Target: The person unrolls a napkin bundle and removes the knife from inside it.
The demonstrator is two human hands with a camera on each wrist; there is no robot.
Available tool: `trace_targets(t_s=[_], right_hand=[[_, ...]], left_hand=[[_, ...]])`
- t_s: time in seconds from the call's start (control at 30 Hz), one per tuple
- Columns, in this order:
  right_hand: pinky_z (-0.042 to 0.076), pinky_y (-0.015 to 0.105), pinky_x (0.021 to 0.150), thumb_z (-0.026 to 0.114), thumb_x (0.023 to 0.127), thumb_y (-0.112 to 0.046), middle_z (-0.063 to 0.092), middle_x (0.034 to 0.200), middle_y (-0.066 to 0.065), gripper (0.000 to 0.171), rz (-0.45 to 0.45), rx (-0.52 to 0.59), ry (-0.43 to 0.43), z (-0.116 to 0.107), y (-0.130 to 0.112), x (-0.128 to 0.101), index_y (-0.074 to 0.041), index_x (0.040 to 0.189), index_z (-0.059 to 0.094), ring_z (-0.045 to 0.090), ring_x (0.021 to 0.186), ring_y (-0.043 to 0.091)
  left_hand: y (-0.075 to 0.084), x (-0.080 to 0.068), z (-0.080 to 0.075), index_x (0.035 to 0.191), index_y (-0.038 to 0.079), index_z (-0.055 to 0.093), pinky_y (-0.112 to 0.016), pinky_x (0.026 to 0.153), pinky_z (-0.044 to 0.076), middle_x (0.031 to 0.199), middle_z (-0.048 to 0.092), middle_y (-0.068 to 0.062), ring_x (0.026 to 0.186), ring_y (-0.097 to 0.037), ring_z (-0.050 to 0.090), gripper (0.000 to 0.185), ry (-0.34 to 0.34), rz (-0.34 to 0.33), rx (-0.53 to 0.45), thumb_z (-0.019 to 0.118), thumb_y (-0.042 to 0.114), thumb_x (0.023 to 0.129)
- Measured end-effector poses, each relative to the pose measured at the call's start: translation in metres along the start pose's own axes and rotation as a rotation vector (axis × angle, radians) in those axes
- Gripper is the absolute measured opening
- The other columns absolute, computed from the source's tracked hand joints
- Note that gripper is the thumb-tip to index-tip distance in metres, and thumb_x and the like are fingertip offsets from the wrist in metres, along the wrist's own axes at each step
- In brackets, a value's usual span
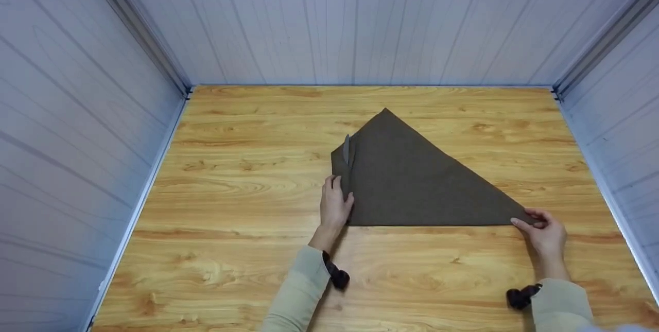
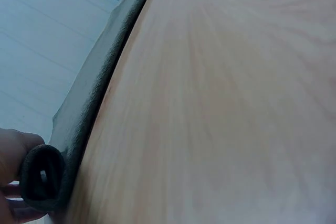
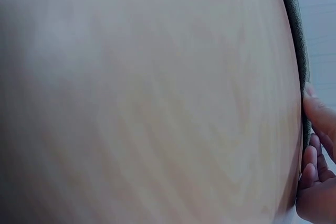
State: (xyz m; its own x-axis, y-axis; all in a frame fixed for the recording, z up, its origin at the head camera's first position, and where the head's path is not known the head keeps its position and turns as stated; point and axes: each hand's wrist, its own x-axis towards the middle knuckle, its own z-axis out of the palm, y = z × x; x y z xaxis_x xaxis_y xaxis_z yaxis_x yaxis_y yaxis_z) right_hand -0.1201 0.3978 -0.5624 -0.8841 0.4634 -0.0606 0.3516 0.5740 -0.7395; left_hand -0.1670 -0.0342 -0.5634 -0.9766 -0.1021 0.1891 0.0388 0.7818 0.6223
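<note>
A dark grey-brown cloth (image 1: pixel 412 182) lies folded into a triangle on the wooden surface, its peak pointing away and its long straight edge towards me. Along its left side the fabric is turned over into a roll, loose and gaping near the top. My left hand (image 1: pixel 334 208) holds the near part of this roll, thumb on the inner side and fingers on the outer. In the left wrist view the rolled end (image 2: pixel 43 177) shows as a hollow loop against the fingers. The cloth's right corner is pinched between thumb and fingers of my right hand (image 1: pixel 550 237).
Pale panelled walls (image 1: pixel 329 23) close off the back and both sides of the wood-grain tabletop (image 1: pixel 231 193). A black wrist device (image 1: pixel 337 273) sits at the left cuff, and a similar black device (image 1: pixel 521 297) at the right cuff.
</note>
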Motion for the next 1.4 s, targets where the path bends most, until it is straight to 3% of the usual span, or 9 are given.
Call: trace_targets(t_s=[0.3,0.47,0.6,0.9,1.0,1.17,1.4], right_hand=[[0.035,0.012,0.058,0.073,0.072,-0.028,0.053,0.088,-0.007,0.05,0.01,-0.007,0.002,-0.002,0.0,0.0,-0.001,0.111,0.058,0.042,0.068,0.0],[0.035,0.012,0.057,0.075,0.07,-0.026,0.051,0.082,-0.016,0.05,0.009,0.014,0.018,-0.003,0.001,-0.001,0.0,0.109,0.058,0.041,0.066,-0.001],[0.035,0.012,0.057,0.076,0.069,-0.028,0.051,0.081,-0.018,0.052,0.006,0.015,0.02,-0.002,0.002,-0.002,0.001,0.109,0.058,0.041,0.065,-0.002],[0.034,0.012,0.058,0.075,0.07,-0.028,0.05,0.082,-0.02,0.051,0.011,0.0,0.019,-0.001,0.002,-0.001,-0.001,0.11,0.059,0.041,0.066,-0.001],[0.035,0.013,0.058,0.075,0.07,-0.029,0.051,0.083,-0.02,0.051,0.018,0.003,0.013,0.0,0.001,0.0,-0.001,0.11,0.058,0.041,0.066,-0.001],[0.034,0.012,0.06,0.075,0.07,-0.028,0.053,0.086,-0.012,0.051,0.004,-0.008,0.02,0.001,0.002,0.0,-0.001,0.11,0.059,0.041,0.066,-0.001],[0.035,0.011,0.059,0.074,0.071,-0.027,0.051,0.085,-0.014,0.049,0.006,-0.001,0.021,0.001,0.0,0.0,-0.001,0.11,0.059,0.041,0.067,-0.001]], left_hand=[[-0.007,0.002,-0.014,0.118,-0.01,0.047,-0.036,0.084,0.044,0.112,0.052,-0.024,0.103,-0.031,0.052,0.042,0.029,-0.049,-0.072,0.058,-0.001,0.079],[-0.013,0.001,-0.02,0.117,-0.009,0.048,-0.036,0.084,0.044,0.111,0.052,-0.023,0.102,-0.031,0.053,0.04,0.064,-0.029,-0.104,0.058,-0.004,0.079],[-0.015,0.001,-0.024,0.114,-0.007,0.051,-0.036,0.084,0.044,0.108,0.053,-0.02,0.101,-0.03,0.053,0.037,0.085,-0.019,-0.075,0.061,-0.004,0.078],[-0.003,-0.003,-0.023,0.103,-0.004,0.056,-0.036,0.078,0.045,0.104,0.052,-0.017,0.095,-0.028,0.052,0.028,0.187,0.115,0.007,0.065,0.007,0.078],[-0.002,-0.005,-0.018,0.104,-0.005,0.056,-0.036,0.08,0.044,0.106,0.051,-0.017,0.097,-0.028,0.051,0.034,0.168,0.122,0.032,0.067,0.015,0.078],[-0.007,-0.009,-0.013,0.111,-0.007,0.052,-0.037,0.087,0.041,0.114,0.047,-0.02,0.105,-0.03,0.047,0.048,0.066,0.075,0.1,0.07,0.021,0.076],[-0.016,-0.011,-0.015,0.115,-0.009,0.05,-0.036,0.091,0.038,0.119,0.044,-0.021,0.111,-0.03,0.043,0.048,0.02,0.041,0.111,0.07,0.011,0.075]])
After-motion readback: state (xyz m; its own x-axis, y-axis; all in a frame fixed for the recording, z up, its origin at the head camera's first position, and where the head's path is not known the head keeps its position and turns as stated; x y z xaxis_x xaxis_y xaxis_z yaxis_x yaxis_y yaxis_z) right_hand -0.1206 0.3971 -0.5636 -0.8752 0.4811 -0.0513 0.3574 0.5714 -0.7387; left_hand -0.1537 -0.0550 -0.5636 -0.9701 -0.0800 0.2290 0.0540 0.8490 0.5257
